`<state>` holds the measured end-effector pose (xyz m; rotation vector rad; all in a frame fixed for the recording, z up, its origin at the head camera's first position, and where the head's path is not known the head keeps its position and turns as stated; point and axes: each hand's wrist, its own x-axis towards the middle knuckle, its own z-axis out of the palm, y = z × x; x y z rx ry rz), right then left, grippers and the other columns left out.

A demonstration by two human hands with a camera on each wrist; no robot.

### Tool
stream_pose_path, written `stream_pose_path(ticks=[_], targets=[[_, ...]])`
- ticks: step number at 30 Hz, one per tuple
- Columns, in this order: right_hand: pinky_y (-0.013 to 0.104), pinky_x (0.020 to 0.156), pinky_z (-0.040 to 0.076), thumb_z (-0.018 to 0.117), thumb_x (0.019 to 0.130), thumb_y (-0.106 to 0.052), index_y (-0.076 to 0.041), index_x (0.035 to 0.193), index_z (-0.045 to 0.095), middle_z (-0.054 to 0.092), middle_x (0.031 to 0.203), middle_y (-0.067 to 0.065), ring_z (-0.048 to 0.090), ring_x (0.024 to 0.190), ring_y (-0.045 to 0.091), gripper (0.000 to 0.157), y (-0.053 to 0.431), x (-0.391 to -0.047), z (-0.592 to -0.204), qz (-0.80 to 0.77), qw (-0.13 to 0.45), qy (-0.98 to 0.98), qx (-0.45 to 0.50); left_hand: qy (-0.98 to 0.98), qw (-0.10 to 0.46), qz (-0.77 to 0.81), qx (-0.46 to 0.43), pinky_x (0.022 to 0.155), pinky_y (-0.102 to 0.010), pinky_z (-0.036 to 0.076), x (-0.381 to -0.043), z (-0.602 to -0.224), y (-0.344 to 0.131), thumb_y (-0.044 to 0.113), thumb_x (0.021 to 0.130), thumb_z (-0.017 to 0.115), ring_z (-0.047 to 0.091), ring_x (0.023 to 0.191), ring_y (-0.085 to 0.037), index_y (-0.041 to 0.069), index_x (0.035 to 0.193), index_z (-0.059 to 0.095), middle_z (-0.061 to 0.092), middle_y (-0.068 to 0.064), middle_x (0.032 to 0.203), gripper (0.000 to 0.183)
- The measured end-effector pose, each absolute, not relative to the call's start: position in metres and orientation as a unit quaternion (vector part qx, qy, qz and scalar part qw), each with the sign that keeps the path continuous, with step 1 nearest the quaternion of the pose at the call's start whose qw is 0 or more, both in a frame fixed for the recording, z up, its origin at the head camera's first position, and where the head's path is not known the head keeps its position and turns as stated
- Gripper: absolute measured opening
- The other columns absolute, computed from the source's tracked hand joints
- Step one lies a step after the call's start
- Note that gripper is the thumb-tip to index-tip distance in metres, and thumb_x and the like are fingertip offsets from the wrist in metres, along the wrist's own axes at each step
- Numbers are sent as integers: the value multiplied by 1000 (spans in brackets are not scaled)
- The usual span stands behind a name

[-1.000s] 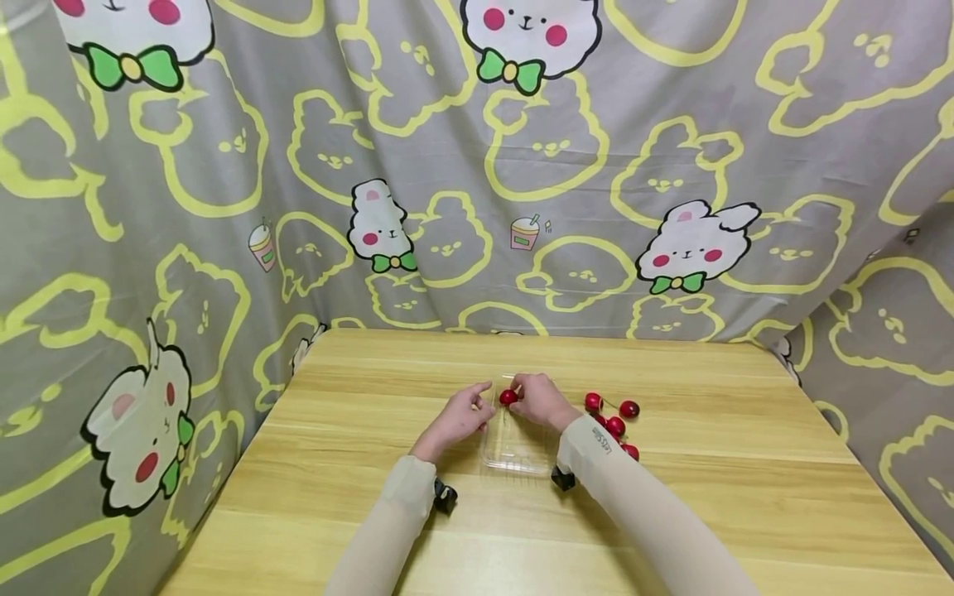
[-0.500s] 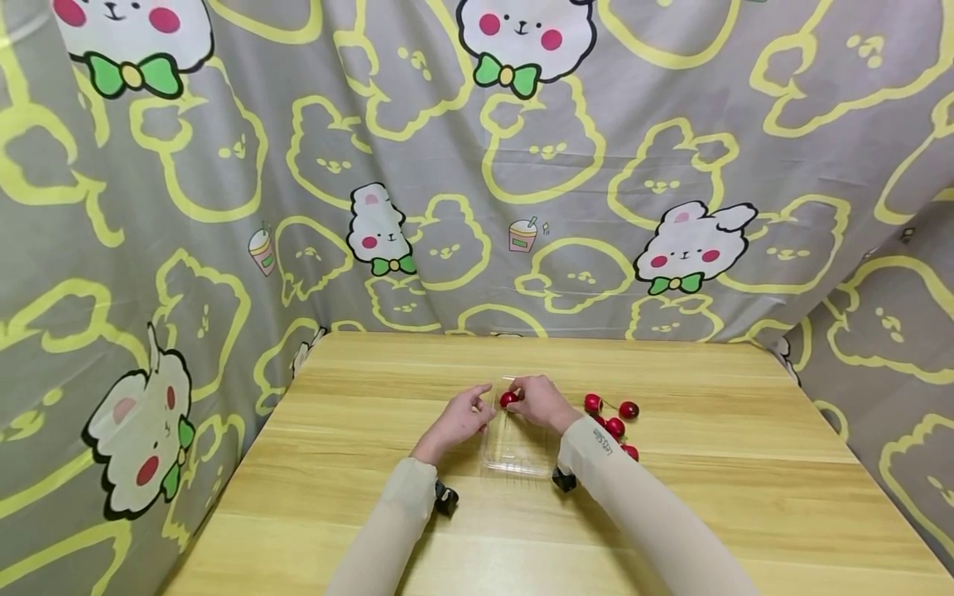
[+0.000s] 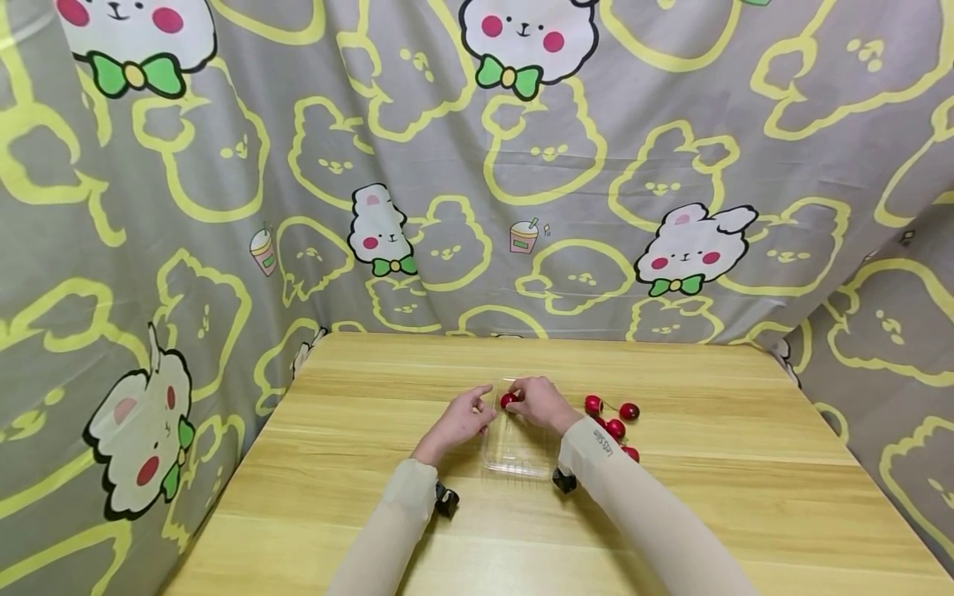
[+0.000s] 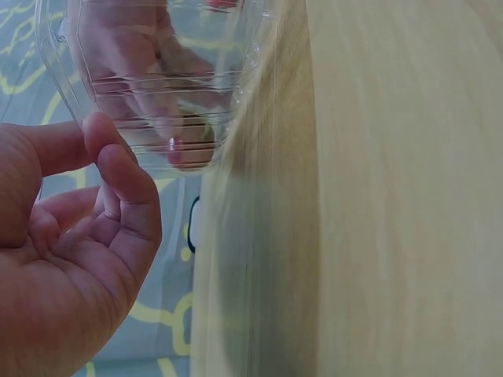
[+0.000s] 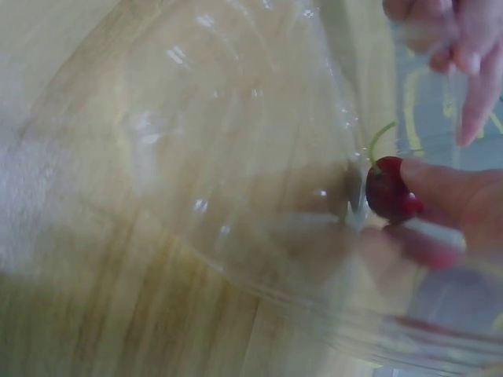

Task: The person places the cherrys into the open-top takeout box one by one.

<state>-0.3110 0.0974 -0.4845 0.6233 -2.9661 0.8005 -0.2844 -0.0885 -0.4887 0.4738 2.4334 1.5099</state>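
A clear plastic box (image 3: 514, 465) sits on the table between my two hands. My right hand (image 3: 542, 404) reaches inside it and holds a red cherry (image 5: 387, 188) near the far end. In the right wrist view the thumb presses on the cherry, whose green stem points up. My left hand (image 3: 456, 420) is at the box's left side; in the left wrist view its thumb and index finger (image 4: 126, 173) pinch the rim, while the other fingers curl loosely. Through the clear wall, the cherry and right fingers show in part.
Several more cherries (image 3: 615, 427) lie on the wooden table (image 3: 715, 497) right of the box, some partly hidden by the right sleeve (image 3: 596, 451). A grey patterned curtain (image 3: 447, 165) hangs behind the table and along both sides.
Both hands, the box and the cherry keep nearly the same places. The head view shifts only very slightly.
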Motion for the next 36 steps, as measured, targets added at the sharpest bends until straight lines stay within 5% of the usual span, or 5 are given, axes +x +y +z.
stream_pose_path(ticks=[14,26,36], targets=[[36,73,53,72,83,-12,1,108,67,68,91,13,64,84,24,28,108,-307,-471,268,12,-943,197,833,116,516,160,49,-23,41,-283,-489,-87,7,95,55,58,59,-14,-1,145,33,55,-5,81,54],[36,76,52,66,87,-9,2,111,65,66,101,16,63,89,23,27,148,-295,-445,347,6,-917,194,829,112,525,158,49,-21,41,-283,-489,-87,6,94,57,63,67,-29,-2,144,33,54,-6,81,56],[40,76,52,64,88,-11,2,111,65,65,103,18,62,90,26,26,204,-285,-431,350,23,-923,161,827,117,528,155,50,-21,42,-281,-489,-90,7,94,57,60,63,-20,-1,145,32,55,-7,83,57]])
